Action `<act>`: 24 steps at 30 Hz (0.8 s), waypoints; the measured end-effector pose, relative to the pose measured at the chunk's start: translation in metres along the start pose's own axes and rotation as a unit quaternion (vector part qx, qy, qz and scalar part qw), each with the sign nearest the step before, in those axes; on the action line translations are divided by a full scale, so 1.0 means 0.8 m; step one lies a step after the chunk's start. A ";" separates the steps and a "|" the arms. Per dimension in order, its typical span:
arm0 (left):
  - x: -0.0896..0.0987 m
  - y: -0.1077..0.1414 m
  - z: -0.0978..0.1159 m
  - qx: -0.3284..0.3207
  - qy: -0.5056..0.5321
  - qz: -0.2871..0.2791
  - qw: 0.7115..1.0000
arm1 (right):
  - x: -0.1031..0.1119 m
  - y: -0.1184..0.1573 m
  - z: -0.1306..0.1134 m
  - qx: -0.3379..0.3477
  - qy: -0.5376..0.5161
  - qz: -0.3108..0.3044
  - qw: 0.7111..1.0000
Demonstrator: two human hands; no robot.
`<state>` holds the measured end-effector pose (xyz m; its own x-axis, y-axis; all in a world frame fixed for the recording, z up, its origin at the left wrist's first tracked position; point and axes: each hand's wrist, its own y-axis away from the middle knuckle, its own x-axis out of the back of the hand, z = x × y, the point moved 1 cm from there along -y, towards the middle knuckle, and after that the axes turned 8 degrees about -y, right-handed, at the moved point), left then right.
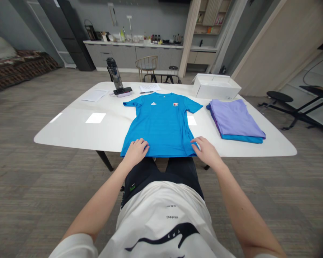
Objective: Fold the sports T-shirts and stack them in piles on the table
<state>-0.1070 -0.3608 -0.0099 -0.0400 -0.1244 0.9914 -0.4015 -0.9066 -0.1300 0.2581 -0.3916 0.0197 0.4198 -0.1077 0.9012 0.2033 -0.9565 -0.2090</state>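
- Blue T-shirt (160, 127): flat on the white surface (70, 125), face up, collar at 12 o'clock, sleeves spread to 9 and 3, hem along the near edge. White logo (153, 103) and red-star badge (174, 104) on the chest.
- Left hand (136, 152): palm down on the hem, at the shirt's 7 o'clock corner. Grip wide, nothing pinched.
- Right hand (207, 152): palm down at the 5 o'clock corner, fingers (195, 142) touching the hem. Grip wide, likewise not holding anything.
- At 3 o'clock, just beside the shirt: folded purple garment (234, 118) on top of a folded blue garment (240, 138).
- At 2 o'clock, far corner: white cardboard box (216, 87).
- At 12 o'clock, near the collar: sheet of paper (150, 87) with a dark pen (146, 92) at its lower edge.
- At 11 o'clock: dark bottle (114, 73) on a black flat object (123, 90).
- At 10 o'clock: another paper sheet (95, 95).
- Beyond the surface: gold-framed chair (146, 64), long kitchen counter (131, 43), black stool (280, 96), patterned sofa (16, 68).
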 end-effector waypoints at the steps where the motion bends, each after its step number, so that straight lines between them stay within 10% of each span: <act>1: -0.001 -0.004 0.004 -0.002 0.000 0.001 1.000 | -0.010 -0.002 -0.008 0.033 -0.019 -0.010 0.999; 7: -0.010 -0.019 0.014 0.022 -0.019 0.004 1.000 | -0.041 -0.004 0.007 -0.061 0.011 -0.030 0.998; 17: -0.019 -0.031 0.006 0.037 -0.012 -0.005 0.999 | 0.039 0.012 0.088 -0.282 0.125 -0.082 0.948; 24: -0.016 -0.062 -0.004 0.015 -0.017 0.046 0.999 | -0.010 -0.022 0.066 -0.030 -0.032 -0.022 0.999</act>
<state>-0.0895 -0.3130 -0.0162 -0.0435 -0.2207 0.9744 -0.3696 -0.9026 -0.2210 0.2974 -0.3594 -0.0038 0.4683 -0.0498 0.8822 0.1707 -0.9745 -0.1456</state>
